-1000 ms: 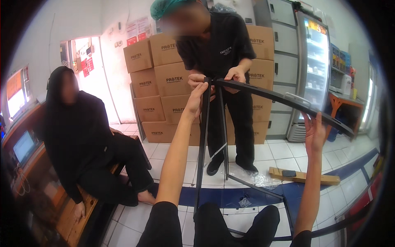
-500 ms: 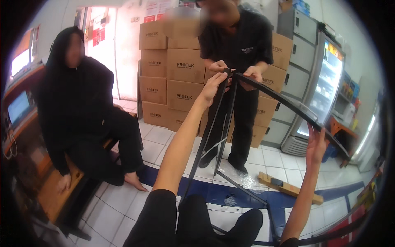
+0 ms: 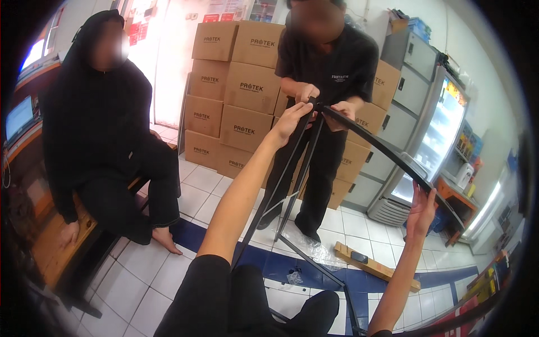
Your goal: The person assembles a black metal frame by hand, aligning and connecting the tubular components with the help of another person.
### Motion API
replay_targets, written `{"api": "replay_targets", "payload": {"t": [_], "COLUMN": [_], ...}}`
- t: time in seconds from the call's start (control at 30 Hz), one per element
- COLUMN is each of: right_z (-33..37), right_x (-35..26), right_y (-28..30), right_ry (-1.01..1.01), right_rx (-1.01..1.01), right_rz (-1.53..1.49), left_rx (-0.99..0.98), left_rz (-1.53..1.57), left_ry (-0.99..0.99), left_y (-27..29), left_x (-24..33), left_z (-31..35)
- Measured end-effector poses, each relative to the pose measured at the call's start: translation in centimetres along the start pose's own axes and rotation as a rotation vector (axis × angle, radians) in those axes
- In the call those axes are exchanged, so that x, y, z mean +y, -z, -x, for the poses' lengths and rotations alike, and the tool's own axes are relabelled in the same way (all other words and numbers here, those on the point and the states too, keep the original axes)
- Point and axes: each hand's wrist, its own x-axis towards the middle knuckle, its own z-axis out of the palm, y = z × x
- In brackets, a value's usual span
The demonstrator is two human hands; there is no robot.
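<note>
My left hand (image 3: 291, 124) is closed round the upper end of a black metal upright (image 3: 268, 194), part of a thin-legged frame standing before me. A second black leg (image 3: 301, 174) rises beside it, with a thin pale rod between them. My right hand (image 3: 422, 212) grips a long, flat black bar (image 3: 393, 154) from below, near its far right end. The bar slopes down to the right from the frame's top corner. There, a standing person's hands (image 3: 341, 112) hold the bar's other end and touch the joint, whose details are too small to make out.
Low frame bars (image 3: 314, 263) lie across blue floor strips. Clear plastic wrap (image 3: 306, 244), a small bag of parts (image 3: 294, 277) and a long carton (image 3: 387, 273) lie on the tiles. A person (image 3: 101, 123) sits on a wooden bench at left. Stacked cardboard boxes (image 3: 251, 84) stand behind.
My view has tilted up slightly and shifted. The standing person's hand has turned over the joint, with the fingers bent. Both my hands keep their grips.
</note>
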Motion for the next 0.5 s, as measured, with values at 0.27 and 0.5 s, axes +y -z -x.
{"api": "replay_targets", "payload": {"t": [0.27,0.5], "right_z": [0.0,0.2], "right_x": [0.0,0.8], "right_y": [0.4,1.5], "right_ry": [0.005,0.035], "right_rx": [0.000,0.024], "right_rz": [-0.008,-0.002], "left_rx": [-0.017,-0.009], "left_rz": [-0.003,-0.040], "left_ry": [-0.014,-0.002], "left_y": [-0.1,0.1], "left_x": [0.0,-0.3], "left_z": [-0.4,-0.4]}}
